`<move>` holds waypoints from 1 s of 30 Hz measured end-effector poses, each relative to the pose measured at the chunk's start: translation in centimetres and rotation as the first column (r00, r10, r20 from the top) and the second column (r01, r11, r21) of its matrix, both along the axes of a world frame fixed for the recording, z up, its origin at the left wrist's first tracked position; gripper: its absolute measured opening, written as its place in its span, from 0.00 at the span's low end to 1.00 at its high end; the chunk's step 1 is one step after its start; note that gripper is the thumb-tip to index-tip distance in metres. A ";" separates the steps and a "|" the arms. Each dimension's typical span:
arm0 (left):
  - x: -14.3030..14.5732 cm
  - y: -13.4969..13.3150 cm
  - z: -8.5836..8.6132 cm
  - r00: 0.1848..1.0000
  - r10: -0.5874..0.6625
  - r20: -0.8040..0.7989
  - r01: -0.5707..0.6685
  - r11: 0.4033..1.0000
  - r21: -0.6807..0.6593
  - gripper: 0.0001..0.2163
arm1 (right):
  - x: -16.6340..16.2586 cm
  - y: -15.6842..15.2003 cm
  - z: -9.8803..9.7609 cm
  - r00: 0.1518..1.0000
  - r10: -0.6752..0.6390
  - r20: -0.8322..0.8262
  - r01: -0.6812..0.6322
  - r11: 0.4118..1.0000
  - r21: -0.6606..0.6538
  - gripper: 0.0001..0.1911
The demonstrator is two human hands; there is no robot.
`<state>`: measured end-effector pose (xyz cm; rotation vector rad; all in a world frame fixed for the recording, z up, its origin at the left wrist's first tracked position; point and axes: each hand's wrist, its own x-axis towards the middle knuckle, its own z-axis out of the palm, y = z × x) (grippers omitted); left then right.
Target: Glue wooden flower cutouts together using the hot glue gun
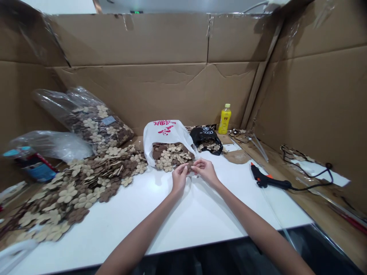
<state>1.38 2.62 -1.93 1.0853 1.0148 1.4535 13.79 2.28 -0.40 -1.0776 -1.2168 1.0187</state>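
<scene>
The left hand and right hand are close together above the white surface, just in front of the mouth of a white plastic carrier bag. Their fingertips meet on a small brown flower cut-out, pinching it from both sides, though the fingers hide most of it. Both forearms reach in from the lower corners of the view and angle inward, with the wrists raised slightly and the palms turned toward each other.

The carrier bag has pink print and lies on its side, full of tan and brown flower cut-outs that spill toward the hands. A much larger loose heap of the same cut-outs spreads across the left of the surface, its edge touching the bag. Behind it, a clear plastic bag packed with more cut-outs leans against the cardboard wall, and a second clear bag lies crumpled beside it. A black bag beyond the carrier bag also holds cut-outs, with a yellow plastic bottle standing upright behind it. To the right of the hands, well apart from them, a black and orange hot glue gun lies on its side, its cord trailing right.
</scene>
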 end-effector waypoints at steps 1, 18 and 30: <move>0.0 -0.1 0.1 1.000 -0.004 0.011 0.004 1.000 -0.010 0.12 | 0.0 0.0 0.0 1.000 -0.005 0.009 0.005 1.000 0.008 0.14; 0.2 -0.2 0.7 1.000 -0.015 0.009 0.016 1.000 -0.021 0.16 | -0.2 -0.8 1.0 0.997 -0.051 -0.056 0.049 0.998 -0.031 0.17; 0.2 -0.5 0.8 0.998 -0.009 -0.058 0.011 1.000 0.025 0.15 | -0.9 -1.0 0.7 0.969 0.089 -0.231 -0.120 0.985 -0.124 0.16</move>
